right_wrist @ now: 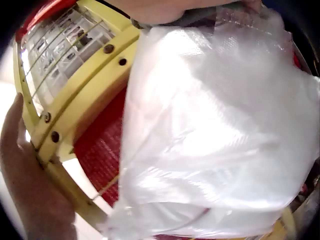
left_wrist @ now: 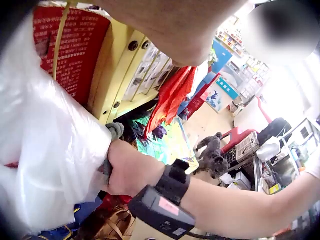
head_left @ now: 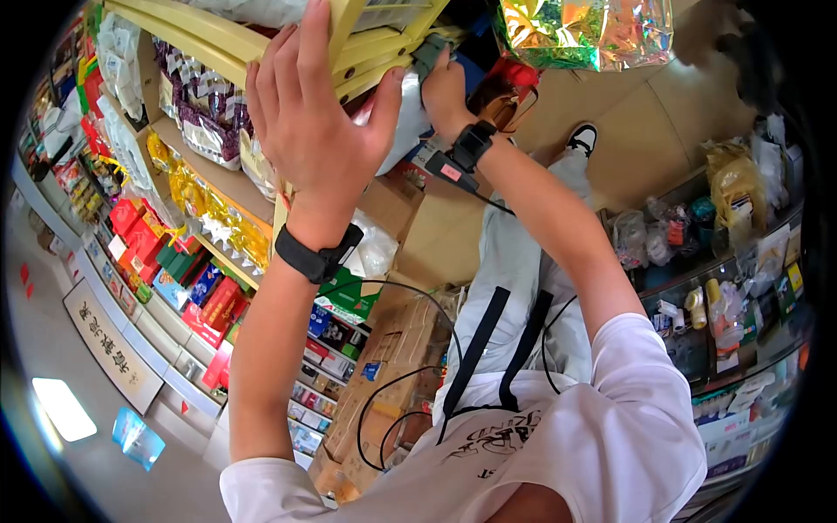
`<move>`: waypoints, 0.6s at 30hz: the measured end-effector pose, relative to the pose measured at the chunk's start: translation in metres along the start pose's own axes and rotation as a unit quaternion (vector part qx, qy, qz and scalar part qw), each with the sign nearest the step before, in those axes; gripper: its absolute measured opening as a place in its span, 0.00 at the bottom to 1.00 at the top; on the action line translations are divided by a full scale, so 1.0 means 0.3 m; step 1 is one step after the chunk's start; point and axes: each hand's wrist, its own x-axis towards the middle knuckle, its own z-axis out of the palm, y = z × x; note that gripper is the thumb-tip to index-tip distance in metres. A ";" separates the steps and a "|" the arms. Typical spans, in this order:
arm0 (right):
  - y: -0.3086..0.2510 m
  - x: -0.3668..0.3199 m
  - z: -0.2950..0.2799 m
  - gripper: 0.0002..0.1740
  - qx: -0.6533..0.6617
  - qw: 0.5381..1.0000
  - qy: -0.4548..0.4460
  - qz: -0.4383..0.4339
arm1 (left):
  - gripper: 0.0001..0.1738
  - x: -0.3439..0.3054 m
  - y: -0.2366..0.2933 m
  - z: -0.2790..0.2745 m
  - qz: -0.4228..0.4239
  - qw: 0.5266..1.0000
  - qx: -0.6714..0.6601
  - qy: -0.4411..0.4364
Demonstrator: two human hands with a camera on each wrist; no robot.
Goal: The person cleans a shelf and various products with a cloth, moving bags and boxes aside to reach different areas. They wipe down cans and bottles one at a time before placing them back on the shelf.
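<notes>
My left hand (head_left: pixel 318 131) lies with straight fingers and a spread thumb against the yellow rack (head_left: pixel 244 54). In the right wrist view, its palm and thumb show at the rack's left edge. My right hand (head_left: pixel 446 98) grips a bunched grey-green cloth (head_left: pixel 430 54) by the rack's lower corner. In the left wrist view, the right hand's fingertips are partly hidden behind a translucent white plastic bag (left_wrist: pixel 55 150). This bag (right_wrist: pixel 215 130) fills most of the right wrist view, its top edge right under the right hand.
Shelves of packaged goods (head_left: pixel 209 113) line the left. Shiny gift bag (head_left: pixel 593 35) stands past the right hand. Cardboard boxes (head_left: pixel 384 383) are beside the legs, and a glass counter (head_left: pixel 732 331) is at the right. A dark furry animal (left_wrist: pixel 212 155) is on the floor. Cables run from the wrist cameras.
</notes>
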 end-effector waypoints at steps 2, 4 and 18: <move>0.119 0.077 0.018 0.29 -0.202 0.968 -0.101 -0.110 | 0.42 -0.006 -0.002 0.006 -0.012 1.000 -0.009 0.011; 0.212 0.152 0.008 0.31 -0.394 0.871 -0.196 -0.217 | 0.46 0.019 0.021 -0.036 -0.023 0.999 -0.011 -0.026; -0.161 -0.042 -0.161 0.36 0.240 0.957 -0.137 0.089 | 0.41 0.009 0.017 -0.035 -0.078 0.996 -0.027 -0.021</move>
